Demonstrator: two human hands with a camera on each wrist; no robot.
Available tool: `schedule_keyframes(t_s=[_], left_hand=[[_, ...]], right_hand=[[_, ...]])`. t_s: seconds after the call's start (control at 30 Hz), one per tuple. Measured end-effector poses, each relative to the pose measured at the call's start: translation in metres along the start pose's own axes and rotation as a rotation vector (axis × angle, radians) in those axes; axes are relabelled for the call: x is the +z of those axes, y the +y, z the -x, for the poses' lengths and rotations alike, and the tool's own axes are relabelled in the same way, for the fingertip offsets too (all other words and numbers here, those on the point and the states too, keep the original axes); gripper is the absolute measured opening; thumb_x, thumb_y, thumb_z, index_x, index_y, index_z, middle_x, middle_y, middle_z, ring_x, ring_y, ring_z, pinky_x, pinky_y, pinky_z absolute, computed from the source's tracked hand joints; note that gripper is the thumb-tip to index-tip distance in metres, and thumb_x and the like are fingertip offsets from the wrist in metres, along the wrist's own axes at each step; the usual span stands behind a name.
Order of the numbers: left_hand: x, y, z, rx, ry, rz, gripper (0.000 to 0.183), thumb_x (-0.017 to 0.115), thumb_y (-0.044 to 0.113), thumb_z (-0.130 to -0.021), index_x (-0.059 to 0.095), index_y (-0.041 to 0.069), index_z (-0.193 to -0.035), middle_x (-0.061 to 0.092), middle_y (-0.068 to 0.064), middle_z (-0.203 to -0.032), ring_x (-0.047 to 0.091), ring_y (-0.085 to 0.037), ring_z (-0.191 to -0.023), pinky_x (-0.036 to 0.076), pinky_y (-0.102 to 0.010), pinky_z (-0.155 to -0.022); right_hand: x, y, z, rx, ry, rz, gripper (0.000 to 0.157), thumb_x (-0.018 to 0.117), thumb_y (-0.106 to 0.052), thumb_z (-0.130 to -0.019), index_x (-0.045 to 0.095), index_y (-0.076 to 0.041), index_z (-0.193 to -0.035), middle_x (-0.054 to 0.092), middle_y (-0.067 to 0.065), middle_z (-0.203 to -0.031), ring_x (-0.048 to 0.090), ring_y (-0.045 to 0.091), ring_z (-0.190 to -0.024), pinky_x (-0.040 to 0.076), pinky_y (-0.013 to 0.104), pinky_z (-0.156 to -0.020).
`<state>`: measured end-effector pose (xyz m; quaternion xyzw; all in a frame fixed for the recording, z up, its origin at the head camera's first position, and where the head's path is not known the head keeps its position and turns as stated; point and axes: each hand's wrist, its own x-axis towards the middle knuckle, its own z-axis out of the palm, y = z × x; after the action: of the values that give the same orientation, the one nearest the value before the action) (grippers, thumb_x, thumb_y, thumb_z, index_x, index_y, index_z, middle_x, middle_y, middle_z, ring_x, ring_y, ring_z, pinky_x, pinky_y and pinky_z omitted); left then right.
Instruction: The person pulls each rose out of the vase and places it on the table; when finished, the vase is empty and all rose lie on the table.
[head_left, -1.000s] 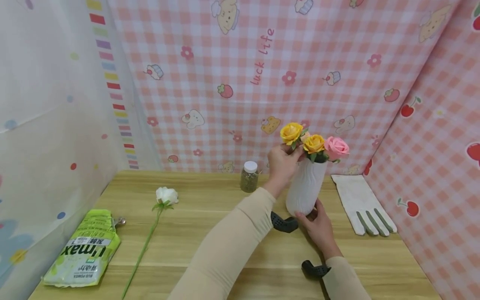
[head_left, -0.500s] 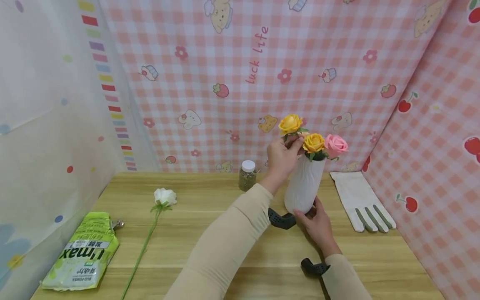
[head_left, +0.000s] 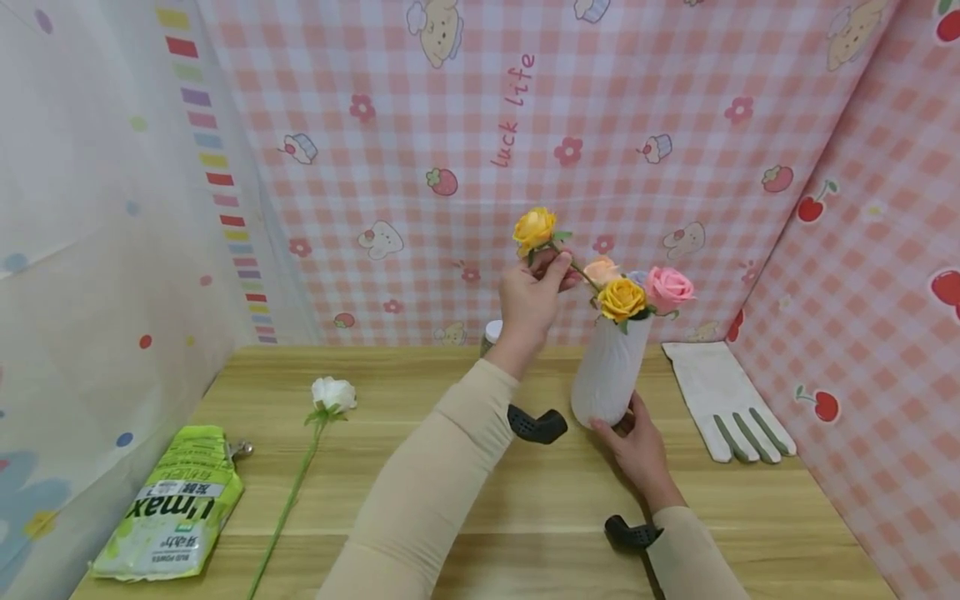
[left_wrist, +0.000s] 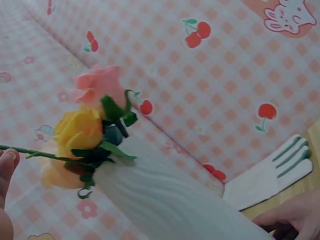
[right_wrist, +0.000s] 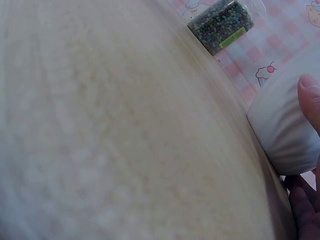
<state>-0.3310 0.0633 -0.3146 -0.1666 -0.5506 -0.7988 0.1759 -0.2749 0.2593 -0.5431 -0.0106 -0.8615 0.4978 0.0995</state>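
My left hand point(head_left: 527, 298) pinches the stem of a yellow rose point(head_left: 535, 229), whose bloom is up and left of a white ribbed vase point(head_left: 609, 379). In the left wrist view the green stem point(left_wrist: 42, 154) slants toward the vase mouth; its lower end is hidden among the other flowers. A second yellow rose point(head_left: 622, 299), a pink rose point(head_left: 669, 288), a peach rose point(head_left: 602, 270) and a partly covered bluish flower point(head_left: 637, 278) sit in the mouth. My right hand point(head_left: 637, 454) grips the vase near its base, thumb on the side in the right wrist view.
A long-stemmed white rose point(head_left: 333, 393) lies on the wooden table point(head_left: 390, 500). At far left lies a green-and-white pouch point(head_left: 168, 508). The jar of small pebbles point(right_wrist: 222, 25) stands behind my left wrist. A white glove point(head_left: 720, 396) lies at the right, near the patterned walls.
My left hand has moved left and up, drawing the yellow rose partly away from the vase so its stem shows. My right hand stays at the vase base.
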Motion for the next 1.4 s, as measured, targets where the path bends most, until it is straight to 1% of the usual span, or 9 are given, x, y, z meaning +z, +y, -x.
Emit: schedule_keyframes(t_s=[0.2,0.5,0.7,0.8,0.9,1.03,1.17,1.27,1.4], left_hand=[[-0.016,0.010,-0.006,-0.007,0.052,0.018,0.019,0.063,0.011,-0.093,0.068,-0.007,-0.100,0.068,-0.014,-0.084,0.069,-0.018,-0.072,0.057,-0.033,-0.073],[-0.051,0.015,-0.013,-0.075,0.172,0.203,0.019,0.063,0.010,-0.093,0.064,-0.009,-0.093,0.065,-0.011,-0.079,0.067,-0.017,-0.069,0.056,-0.030,-0.073],[-0.090,0.017,-0.015,-0.154,0.277,0.309,0.013,0.065,0.011,-0.092,0.062,0.001,-0.084,0.063,-0.009,-0.080,0.066,-0.018,-0.070,0.056,-0.027,-0.073],[-0.114,0.016,-0.013,-0.186,0.301,0.337,0.013,0.064,0.010,-0.093,0.060,0.002,-0.083,0.062,-0.009,-0.081,0.065,-0.018,-0.070,0.056,-0.026,-0.072],[-0.138,0.013,-0.007,-0.214,0.295,0.341,0.013,0.063,0.012,-0.093,0.060,0.001,-0.086,0.063,-0.009,-0.082,0.064,-0.017,-0.070,0.056,-0.024,-0.068],[-0.171,0.009,0.008,-0.227,0.235,0.262,0.016,0.061,0.017,-0.095,0.060,0.000,-0.092,0.066,-0.012,-0.087,0.065,-0.017,-0.071,0.055,-0.022,-0.065],[-0.202,0.006,0.025,-0.238,0.180,0.125,0.017,0.057,0.018,-0.097,0.060,0.001,-0.098,0.066,-0.012,-0.086,0.064,-0.015,-0.067,0.053,-0.020,-0.061],[-0.224,0.004,0.038,-0.268,0.186,-0.023,0.020,0.058,0.020,-0.097,0.059,0.002,-0.104,0.066,-0.010,-0.083,0.063,-0.012,-0.066,0.053,-0.020,-0.061],[-0.248,0.003,0.054,-0.331,0.226,-0.239,0.034,0.063,0.026,-0.094,0.061,-0.002,-0.113,0.067,-0.005,-0.084,0.062,-0.012,-0.071,0.052,-0.020,-0.062]], right_hand=[[0.000,0.001,0.000,0.005,-0.005,0.003,0.094,0.067,-0.052,-0.084,0.016,-0.013,-0.154,0.043,0.022,-0.142,0.046,0.035,-0.127,0.039,0.050,-0.102],[-0.001,0.002,0.000,-0.002,0.000,0.008,0.093,0.068,-0.052,-0.084,0.018,-0.016,-0.154,0.045,0.020,-0.140,0.047,0.033,-0.125,0.039,0.048,-0.101],[0.000,0.003,0.001,-0.003,-0.011,-0.001,0.094,0.068,-0.053,-0.084,0.016,-0.016,-0.154,0.044,0.021,-0.141,0.048,0.033,-0.125,0.039,0.048,-0.101],[0.000,0.003,0.001,0.000,-0.013,-0.008,0.095,0.068,-0.052,-0.084,0.016,-0.015,-0.154,0.043,0.021,-0.141,0.047,0.033,-0.126,0.040,0.048,-0.101],[0.000,0.003,0.001,0.001,-0.017,-0.009,0.095,0.068,-0.051,-0.084,0.014,-0.015,-0.154,0.043,0.022,-0.142,0.047,0.034,-0.126,0.040,0.049,-0.101],[0.000,0.002,0.002,0.006,-0.020,-0.007,0.097,0.068,-0.051,-0.084,0.012,-0.013,-0.155,0.041,0.023,-0.142,0.045,0.035,-0.127,0.040,0.049,-0.101],[0.001,-0.001,0.003,0.004,-0.024,-0.014,0.098,0.068,-0.050,-0.084,0.011,-0.012,-0.155,0.040,0.024,-0.143,0.044,0.036,-0.128,0.039,0.049,-0.101],[0.000,-0.003,0.003,0.003,-0.027,-0.013,0.098,0.068,-0.051,-0.084,0.011,-0.013,-0.155,0.041,0.023,-0.143,0.044,0.035,-0.128,0.039,0.049,-0.101],[0.000,-0.003,0.002,0.000,-0.023,-0.008,0.097,0.067,-0.052,-0.084,0.012,-0.015,-0.155,0.042,0.022,-0.142,0.045,0.034,-0.128,0.039,0.049,-0.101]])
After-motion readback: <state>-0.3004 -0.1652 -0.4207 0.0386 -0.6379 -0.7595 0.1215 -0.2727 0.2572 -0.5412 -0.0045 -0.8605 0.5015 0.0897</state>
